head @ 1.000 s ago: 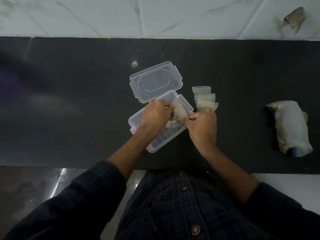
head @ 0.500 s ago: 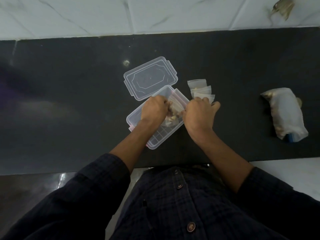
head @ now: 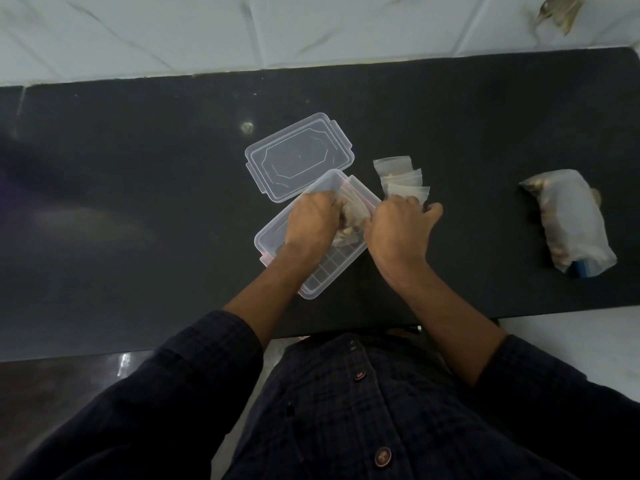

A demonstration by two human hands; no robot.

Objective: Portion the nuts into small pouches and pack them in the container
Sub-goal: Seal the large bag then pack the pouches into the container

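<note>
A clear plastic container (head: 323,280) lies open on the black counter in front of me. Over its far half, my left hand (head: 311,220) and my right hand (head: 398,230) both grip a small clear pouch of nuts (head: 349,216), one hand at each side. The pouch sits low inside the container. Three more small pouches (head: 403,180) lie overlapped just right of the container, behind my right hand's fingers. The big bag of nuts (head: 568,220) lies far right on the counter.
The container's clear lid (head: 299,155) lies flat behind it, touching its far rim. The counter (head: 138,202) ends at a white tiled wall behind and at my body in front. A brown scrap (head: 559,12) hangs on the wall, top right.
Both hands have pushed the pouch lower into the container. My right thumb has spread out toward the loose pouches. The camera has shifted slightly.
</note>
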